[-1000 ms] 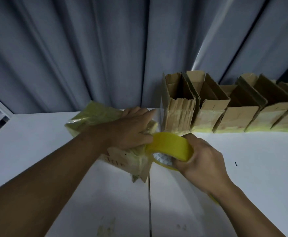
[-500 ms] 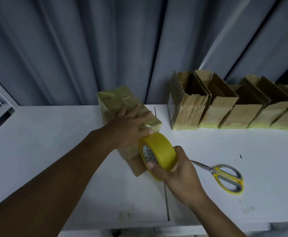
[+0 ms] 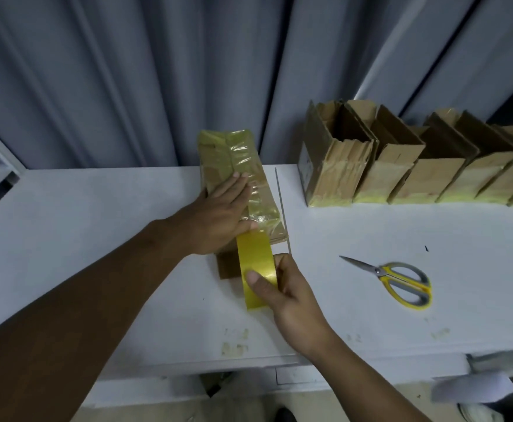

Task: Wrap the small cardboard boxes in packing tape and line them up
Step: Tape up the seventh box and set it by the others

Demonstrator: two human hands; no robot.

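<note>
In the centre of the frame the box (image 3: 237, 178), glossy with yellowish tape, lies on its side on the white counter (image 3: 97, 239), its long axis running away toward the grey curtain (image 3: 127, 71). The left hand (image 3: 218, 214) rests flat on top of it, palm down, fingers straight and close together, with the forearm reaching in from the lower left. This looks meant to pin the box so it cannot slide while tape is drawn off. Just below, the right hand (image 3: 282, 287) has its grip closed on the yellow tape roll (image 3: 256, 269), with the thumb across the outer face, the fingers curled behind the far edge and the wrist angled in from the lower right. The roll stands on edge at the box's near end, beside the left thumb, probably so the strip feeds straight along the box. The row of taped boxes (image 3: 401, 175) stands at the upper right against the curtain, well apart from this 1. The scissors (image 3: 401, 281) lie to the right, likely kept there for the cut.
</note>
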